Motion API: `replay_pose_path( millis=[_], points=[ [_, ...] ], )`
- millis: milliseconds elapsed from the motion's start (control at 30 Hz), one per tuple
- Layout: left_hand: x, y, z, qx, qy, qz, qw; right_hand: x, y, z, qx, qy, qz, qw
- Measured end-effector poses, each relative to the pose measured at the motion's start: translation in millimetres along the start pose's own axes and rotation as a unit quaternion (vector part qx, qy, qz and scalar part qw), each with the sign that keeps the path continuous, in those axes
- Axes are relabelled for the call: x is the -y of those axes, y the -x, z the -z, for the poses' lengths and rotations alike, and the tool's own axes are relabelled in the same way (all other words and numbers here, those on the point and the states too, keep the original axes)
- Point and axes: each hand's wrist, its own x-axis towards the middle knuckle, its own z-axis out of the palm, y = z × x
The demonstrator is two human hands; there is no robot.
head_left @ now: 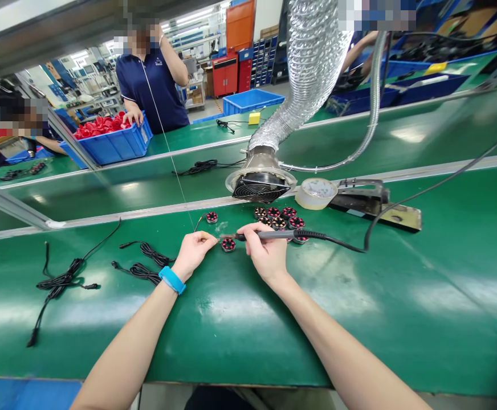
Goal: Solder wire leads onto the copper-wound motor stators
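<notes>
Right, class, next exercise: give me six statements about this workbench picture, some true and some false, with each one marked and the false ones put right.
1. The right hand holds a soldering iron. True.
2. The blue wristband is on the right wrist. False: the blue wristband is on the left wrist.
3. One small round part lies between the two hands. True.
4. The tape roll sits to the left of the fan. False: the tape roll is to the right of the fan.
5. Black cables lie to the left of the left hand. True.
6. The blue bin beside the co-worker holds yellow pieces. False: the pieces are red.
</notes>
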Motion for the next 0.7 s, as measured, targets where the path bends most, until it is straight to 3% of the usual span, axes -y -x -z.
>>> replay_pose_path(
  millis=[700],
  points=[
    [0.5,-0.7,-0.4,-0.003,-0.003,-0.004,1.0,-0.9,1.1,-1.9,0.007,0.017,0.026,1.0]
  ],
)
